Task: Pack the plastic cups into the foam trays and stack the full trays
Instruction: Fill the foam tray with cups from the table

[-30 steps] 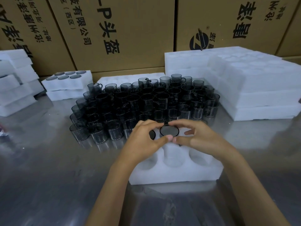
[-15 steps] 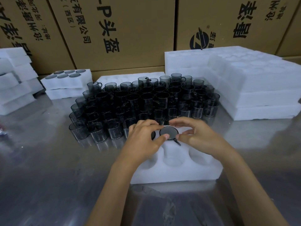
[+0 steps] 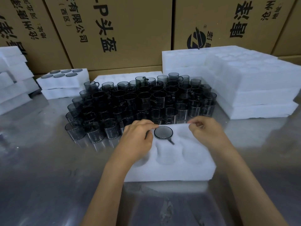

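A white foam tray [image 3: 171,170] with round pockets lies in front of me on the steel table. One dark smoky plastic cup [image 3: 163,132] sits in its back middle pocket, handle pointing toward me. My left hand [image 3: 138,139] rests over the back left pocket, where a dark sliver of another cup shows under the fingers; its forefinger touches the middle cup's rim. My right hand [image 3: 206,134] hovers over the back right pocket, fingers loosely curled and holding nothing. Behind the tray stands a dense cluster of loose cups [image 3: 143,103].
Empty foam trays [image 3: 260,88] are stacked at the right. A tray filled with cups [image 3: 65,79] sits on another at the back left, with more foam [image 3: 11,88] at the far left. Cardboard boxes [image 3: 114,30] wall off the back. Bare steel table [image 3: 48,176] lies near me.
The cup held between both hands went down into the back middle pocket. My right hand let go and moved right; my left hand stayed over the back left pocket.
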A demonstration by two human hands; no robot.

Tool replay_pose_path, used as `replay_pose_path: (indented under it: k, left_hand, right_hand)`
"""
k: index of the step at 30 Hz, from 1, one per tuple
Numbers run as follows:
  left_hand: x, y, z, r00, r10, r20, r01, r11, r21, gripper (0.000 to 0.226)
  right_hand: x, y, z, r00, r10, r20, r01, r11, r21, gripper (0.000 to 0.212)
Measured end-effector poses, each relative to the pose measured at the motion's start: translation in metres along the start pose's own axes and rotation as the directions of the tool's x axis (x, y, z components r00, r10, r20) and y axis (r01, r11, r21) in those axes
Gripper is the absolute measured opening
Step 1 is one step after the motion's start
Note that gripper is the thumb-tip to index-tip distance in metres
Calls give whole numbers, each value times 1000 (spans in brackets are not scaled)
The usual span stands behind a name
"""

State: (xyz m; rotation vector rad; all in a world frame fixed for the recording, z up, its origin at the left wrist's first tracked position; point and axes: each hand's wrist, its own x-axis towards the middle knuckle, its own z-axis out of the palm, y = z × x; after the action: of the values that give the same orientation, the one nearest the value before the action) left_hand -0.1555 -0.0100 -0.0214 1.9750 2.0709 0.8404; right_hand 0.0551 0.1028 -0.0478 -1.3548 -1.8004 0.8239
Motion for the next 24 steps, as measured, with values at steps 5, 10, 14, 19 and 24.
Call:
replay_pose_path:
  k: [5, 10, 14, 19, 24]
  left_hand:
    - [-1, -9, -10, 995, -80, -63, 80, 997, -5, 35]
    - [2, -6, -8, 992, -91, -86, 86, 995, -59, 31]
    - [26, 2, -11, 994, -48, -102, 43, 997, -59, 36]
    - [86, 8, -20, 978, -20, -208, 56, 984, 169, 52]
    - [117, -5, -14, 988, -120, -99, 151, 899, 411, 27]
  right_hand:
    - [-4, -5, 18, 999, -38, 35, 34, 992, 118, 15]
    - [-5, -9, 20, 1000, 23, 5, -23, 961, 277, 18]
    - [-4, -10, 16, 985, 171, -10, -154, 913, 378, 19]
    - [-4, -7, 15, 970, 241, 23, -230, 887, 401, 22]
    - [-2, -5, 13, 972, 231, 43, -228, 881, 414, 25]
